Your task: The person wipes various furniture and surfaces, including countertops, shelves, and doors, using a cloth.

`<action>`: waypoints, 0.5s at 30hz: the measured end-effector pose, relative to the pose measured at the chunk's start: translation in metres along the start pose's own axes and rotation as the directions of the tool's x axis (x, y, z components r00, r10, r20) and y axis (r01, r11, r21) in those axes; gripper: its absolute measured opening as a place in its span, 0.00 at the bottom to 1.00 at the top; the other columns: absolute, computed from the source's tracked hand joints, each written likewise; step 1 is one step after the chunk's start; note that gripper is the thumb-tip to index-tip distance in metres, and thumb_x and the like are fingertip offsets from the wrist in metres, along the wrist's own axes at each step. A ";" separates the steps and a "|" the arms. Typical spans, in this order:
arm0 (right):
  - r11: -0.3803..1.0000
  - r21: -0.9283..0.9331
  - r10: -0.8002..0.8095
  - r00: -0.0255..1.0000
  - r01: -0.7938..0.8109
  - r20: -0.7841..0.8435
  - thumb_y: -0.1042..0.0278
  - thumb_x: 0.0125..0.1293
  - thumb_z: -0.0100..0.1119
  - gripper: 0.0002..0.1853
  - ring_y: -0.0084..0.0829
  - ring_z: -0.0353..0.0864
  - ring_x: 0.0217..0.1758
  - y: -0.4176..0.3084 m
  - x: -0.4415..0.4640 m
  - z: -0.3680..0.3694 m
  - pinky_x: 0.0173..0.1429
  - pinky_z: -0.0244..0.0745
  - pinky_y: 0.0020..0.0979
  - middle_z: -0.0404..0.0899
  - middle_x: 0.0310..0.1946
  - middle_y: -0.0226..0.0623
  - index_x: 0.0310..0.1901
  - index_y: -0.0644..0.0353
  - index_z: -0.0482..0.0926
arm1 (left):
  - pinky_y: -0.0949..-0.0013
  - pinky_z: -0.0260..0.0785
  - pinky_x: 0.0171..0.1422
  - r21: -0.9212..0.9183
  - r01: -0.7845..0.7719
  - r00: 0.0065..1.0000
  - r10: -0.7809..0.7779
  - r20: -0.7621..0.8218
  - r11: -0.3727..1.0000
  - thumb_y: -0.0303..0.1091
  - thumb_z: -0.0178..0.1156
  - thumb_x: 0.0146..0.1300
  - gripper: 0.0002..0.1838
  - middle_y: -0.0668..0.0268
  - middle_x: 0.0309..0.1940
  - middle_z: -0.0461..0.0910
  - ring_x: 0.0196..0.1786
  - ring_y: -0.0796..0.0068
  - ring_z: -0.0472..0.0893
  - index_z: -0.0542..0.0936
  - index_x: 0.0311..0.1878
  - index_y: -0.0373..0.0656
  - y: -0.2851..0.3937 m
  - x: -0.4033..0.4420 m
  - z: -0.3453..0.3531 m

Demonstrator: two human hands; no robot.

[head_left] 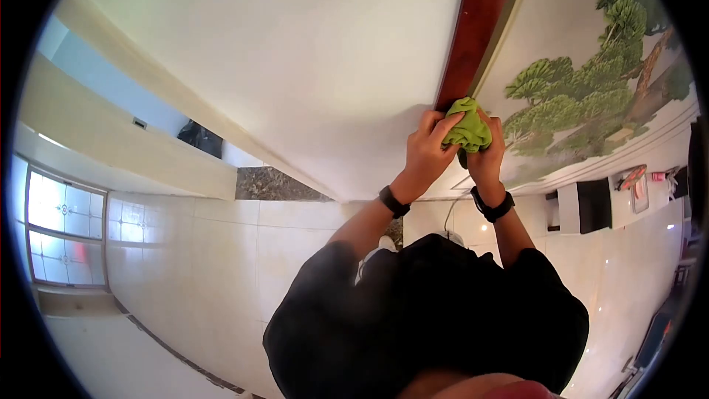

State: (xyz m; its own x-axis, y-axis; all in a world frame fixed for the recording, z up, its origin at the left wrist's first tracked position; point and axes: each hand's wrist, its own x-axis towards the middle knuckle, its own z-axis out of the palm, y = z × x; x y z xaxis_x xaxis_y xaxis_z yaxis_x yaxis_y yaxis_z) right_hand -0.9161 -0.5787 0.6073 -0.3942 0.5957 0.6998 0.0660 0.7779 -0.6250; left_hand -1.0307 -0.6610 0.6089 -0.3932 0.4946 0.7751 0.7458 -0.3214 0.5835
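A crumpled green cloth is bunched between my two hands, against the lower visible end of a dark red wooden trim strip. My left hand grips the cloth from the left, its fingers bent over the edge. From the other side, my right hand is closed on the same cloth, with part of its fingers hidden behind the folds. Black bands circle both wrists.
Left of the trim stands a white wall; on its right is a wall panel with a painted pine tree. Pale floor tiles lie below. A white cabinet with items on top stands at the right, a window far left.
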 end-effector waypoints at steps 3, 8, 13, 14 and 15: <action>0.998 -0.040 0.056 0.998 -0.056 -0.007 0.85 0.53 0.61 0.29 0.45 0.77 0.42 0.001 -0.013 0.006 0.46 0.73 0.37 0.72 0.39 0.43 0.60 0.58 0.75 | 0.62 0.74 0.33 -0.024 0.034 0.998 -0.032 0.059 0.999 0.21 0.67 0.45 0.29 0.62 0.41 0.73 0.34 0.60 0.79 0.80 0.55 0.48 -0.005 -0.007 -0.004; 1.000 -0.008 0.006 0.996 -0.007 -0.094 0.84 0.54 0.60 0.28 0.45 0.76 0.41 -0.020 0.014 0.001 0.45 0.73 0.37 0.73 0.39 0.43 0.60 0.59 0.76 | 0.61 0.73 0.33 -0.038 -0.032 0.999 0.033 0.031 0.999 0.21 0.67 0.46 0.28 0.62 0.41 0.73 0.33 0.59 0.79 0.80 0.55 0.48 0.009 0.025 -0.011; 0.997 0.052 -0.042 0.991 0.049 -0.130 0.83 0.53 0.60 0.26 0.45 0.76 0.40 -0.029 0.041 -0.008 0.45 0.72 0.37 0.74 0.39 0.43 0.57 0.59 0.77 | 0.63 0.74 0.34 -0.073 -0.065 0.997 0.062 -0.042 0.995 0.21 0.69 0.44 0.30 0.62 0.41 0.73 0.34 0.60 0.80 0.80 0.55 0.48 0.022 0.047 -0.007; 0.998 0.047 -0.036 0.991 0.042 -0.127 0.82 0.53 0.61 0.26 0.45 0.76 0.41 -0.023 0.036 -0.007 0.45 0.72 0.37 0.74 0.39 0.42 0.56 0.59 0.78 | 0.63 0.74 0.34 -0.061 -0.062 0.998 0.060 -0.031 0.996 0.21 0.70 0.43 0.30 0.62 0.41 0.73 0.35 0.60 0.80 0.81 0.55 0.48 0.022 0.044 -0.006; 0.998 0.044 -0.031 0.992 0.036 -0.120 0.82 0.53 0.61 0.25 0.45 0.76 0.41 -0.019 0.033 -0.005 0.45 0.71 0.37 0.74 0.39 0.42 0.56 0.60 0.78 | 0.63 0.74 0.34 -0.046 -0.063 0.998 0.062 -0.024 0.997 0.21 0.70 0.42 0.30 0.61 0.41 0.74 0.35 0.60 0.80 0.81 0.55 0.48 0.019 0.040 -0.006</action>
State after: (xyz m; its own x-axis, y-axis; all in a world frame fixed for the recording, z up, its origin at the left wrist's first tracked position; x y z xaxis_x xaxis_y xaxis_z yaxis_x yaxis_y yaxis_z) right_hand -0.9260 -0.5726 0.6440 -0.2833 0.5913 0.7551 0.0117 0.7894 -0.6138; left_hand -1.0359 -0.6520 0.6522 -0.3589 0.4542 0.8154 0.7437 -0.3887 0.5438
